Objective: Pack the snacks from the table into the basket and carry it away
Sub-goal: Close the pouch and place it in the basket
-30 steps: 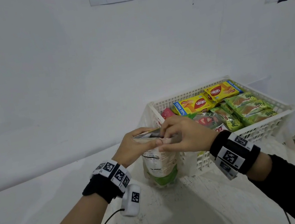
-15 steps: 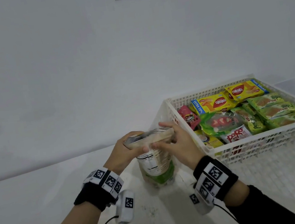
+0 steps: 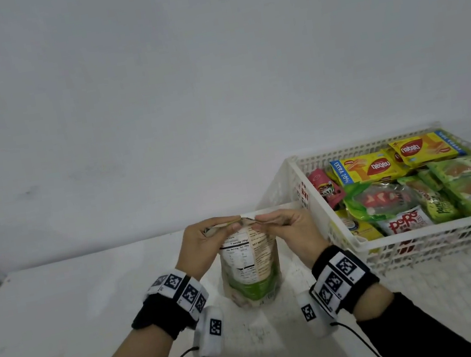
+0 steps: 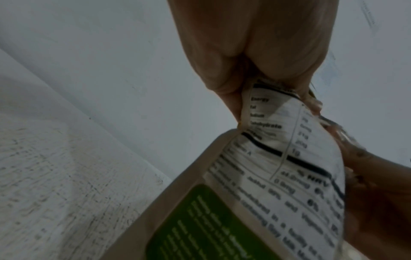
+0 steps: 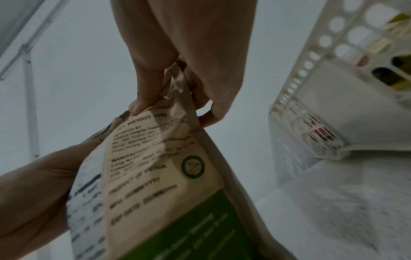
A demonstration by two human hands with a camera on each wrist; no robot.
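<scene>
From the head view I see my left hand [image 3: 205,247] and right hand [image 3: 292,235] both pinching the top edge of the pouch [image 3: 251,272], which stands upright on the table [image 3: 66,331] just left of the basket [image 3: 426,243], probably to press its seal shut before packing. The left wrist view shows fingers [image 4: 224,75] clamped on the pouch's label side. The right wrist view shows thumb and fingers [image 5: 144,98] nipping the crumpled top corner.

Both hands, left [image 3: 200,248] and right [image 3: 292,235], raised (fingers [image 3: 226,226] pinched together).
</scene>
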